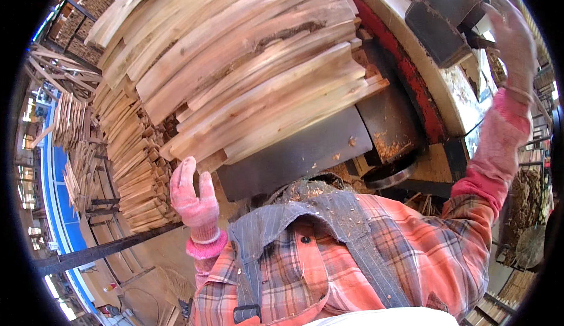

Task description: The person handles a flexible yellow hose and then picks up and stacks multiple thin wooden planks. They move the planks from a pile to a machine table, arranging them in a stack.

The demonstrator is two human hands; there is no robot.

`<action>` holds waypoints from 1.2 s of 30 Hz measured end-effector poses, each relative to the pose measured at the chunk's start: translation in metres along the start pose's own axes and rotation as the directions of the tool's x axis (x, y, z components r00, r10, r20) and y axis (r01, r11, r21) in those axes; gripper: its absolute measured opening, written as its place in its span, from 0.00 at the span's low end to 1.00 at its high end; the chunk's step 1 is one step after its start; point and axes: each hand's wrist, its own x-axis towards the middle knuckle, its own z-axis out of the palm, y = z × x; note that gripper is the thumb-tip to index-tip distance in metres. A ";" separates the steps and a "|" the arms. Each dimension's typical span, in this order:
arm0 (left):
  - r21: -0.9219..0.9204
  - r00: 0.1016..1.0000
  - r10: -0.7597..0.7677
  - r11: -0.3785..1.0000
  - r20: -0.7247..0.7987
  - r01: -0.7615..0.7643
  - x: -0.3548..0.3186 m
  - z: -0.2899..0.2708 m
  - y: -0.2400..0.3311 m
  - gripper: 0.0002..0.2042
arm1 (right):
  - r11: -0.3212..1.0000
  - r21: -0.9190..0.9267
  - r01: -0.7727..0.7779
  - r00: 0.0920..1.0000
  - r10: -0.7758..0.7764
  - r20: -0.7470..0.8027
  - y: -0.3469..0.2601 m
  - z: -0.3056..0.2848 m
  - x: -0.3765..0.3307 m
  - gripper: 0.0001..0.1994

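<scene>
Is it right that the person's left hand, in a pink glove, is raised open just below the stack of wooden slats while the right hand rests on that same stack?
Not quite. In the head view the right hand is up at the dark metal machine housing, not on the stack of wooden slats. The left hand, pink-gloved, is indeed raised open just below the stack.

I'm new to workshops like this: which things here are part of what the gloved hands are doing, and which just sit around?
In use:
left hand, open beside the wood slat stack
right hand, raised by the dark machine housing

Lying about:
slat piles at the left
sawdust
</scene>
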 end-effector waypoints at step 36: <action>0.473 0.913 -0.383 0.784 -0.141 0.402 0.017 0.037 -0.004 0.20 | 0.955 -0.287 -0.073 0.949 0.155 0.273 -0.237 0.497 0.117 0.16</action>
